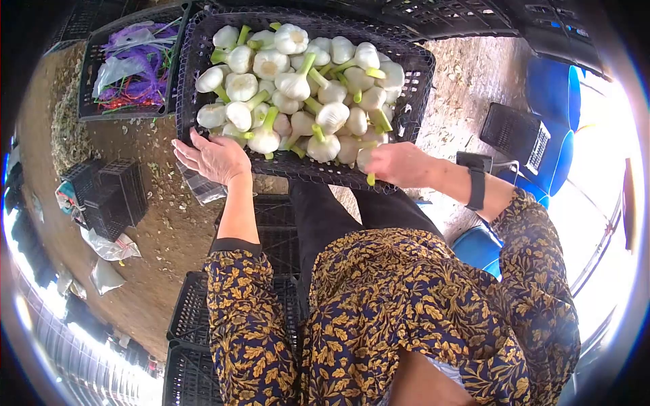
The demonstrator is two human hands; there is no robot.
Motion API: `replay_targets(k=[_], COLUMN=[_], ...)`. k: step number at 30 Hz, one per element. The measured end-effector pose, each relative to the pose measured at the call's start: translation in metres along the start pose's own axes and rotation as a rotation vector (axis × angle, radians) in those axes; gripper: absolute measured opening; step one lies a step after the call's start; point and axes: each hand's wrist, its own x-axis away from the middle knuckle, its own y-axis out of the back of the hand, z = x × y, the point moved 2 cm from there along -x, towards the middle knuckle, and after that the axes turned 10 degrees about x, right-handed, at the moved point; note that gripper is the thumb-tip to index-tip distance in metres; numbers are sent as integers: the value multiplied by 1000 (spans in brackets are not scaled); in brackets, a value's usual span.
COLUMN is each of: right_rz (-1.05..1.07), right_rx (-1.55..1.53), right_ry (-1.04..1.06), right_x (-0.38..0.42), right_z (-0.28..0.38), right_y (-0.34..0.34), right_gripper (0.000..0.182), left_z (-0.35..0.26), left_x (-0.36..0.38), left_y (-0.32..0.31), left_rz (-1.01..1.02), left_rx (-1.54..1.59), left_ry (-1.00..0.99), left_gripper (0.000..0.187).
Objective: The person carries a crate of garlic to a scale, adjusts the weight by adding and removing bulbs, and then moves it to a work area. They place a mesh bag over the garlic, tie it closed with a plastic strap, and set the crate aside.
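A black mesh-lined crate [416, 101] full of white garlic bulbs [292, 86] with short green stems lies across the upper middle. At its lower left corner, my left hand [215, 157] rests against the rim, fingers extended and apart, with no bulb in it. My right hand [399, 164] is at the near right side of the crate, its fingers closed round a garlic bulb [364, 158], whose green stem end points down. The bulb is partly hidden by the fingers.
A second crate [125, 111] with purple net bags is at the upper left. Black crates [115, 199] and plastic bags [106, 276] lie on the littered floor at left. Blue barrels [552, 95] and a small black crate [511, 132] stand at right. More crates [193, 308] are beside my legs.
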Motion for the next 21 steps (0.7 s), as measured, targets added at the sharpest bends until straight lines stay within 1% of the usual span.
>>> replay_targets(k=[1, 2, 3, 5, 6, 8, 9, 10, 12, 13, 14, 16, 17, 18, 20, 21], right_rz=[-101, -198, -196, 34, 28, -98, -24, -22, -472, -496, -489, -521, -290, -289, -374, -412], right_rx=[-180, -363, -363, -358, -356, -213, -254, -253, -408, -258, -262, 20, -105, -110, -43, -68], right_ry=[-181, -362, -357, -626, -622, -621, -710, -711, -766, -701, -705, -545, -621, -623, -534, -516], right_x=[0, 0, -5, -20, -23, -32, -31, -28, -17, -15, -18, -36, -44, -47, -48, -46], right_z=[-2, -5, -5, -12, -14, -20, -16, -11, -12, -13, -13, -14, -22, -25, -29, -27], right_y=[6, 9, 11, 10, 3, -15, -3, -2, 7, 4, 1, 4, -4, -6, -7, 3], right_gripper=[11, 12, 12, 22, 22, 26, 21, 21, 16, 28, 28, 40, 48, 48, 48, 48], left_z=[0, 0, 0, 0, -1, -1, -1, -1, -2, -2, -1, -2, 0, 1, 0, 0], left_x=[0, 1, 2, -1, 0, -2, -1, 0, -2, -1, 1, -1, 0, 0, 0, 1], left_y=[-1, -1, -1, 0, 0, 0, 1, 1, 0, 0, 2, 0, 0, 1, 0, 0], left_rz=[-1, -3, -2, -14, -6, -11, -8, -1, -2, -8, -14, -8, 3, 6, -13, -3], left_rx=[-1, -2, -2, -2, 1, 4, 15, 25, 15, 16, 16, 29, 37, 35, 22, 34], left_ry=[9, 16, 13, 3, 5, 9, 11, 15, 19, 9, -3, 10, 23, 20, 0, 4], left_gripper=[43, 43, 42, 42, 41, 41, 41, 41, 41, 41, 42, 42, 42, 42, 42, 42])
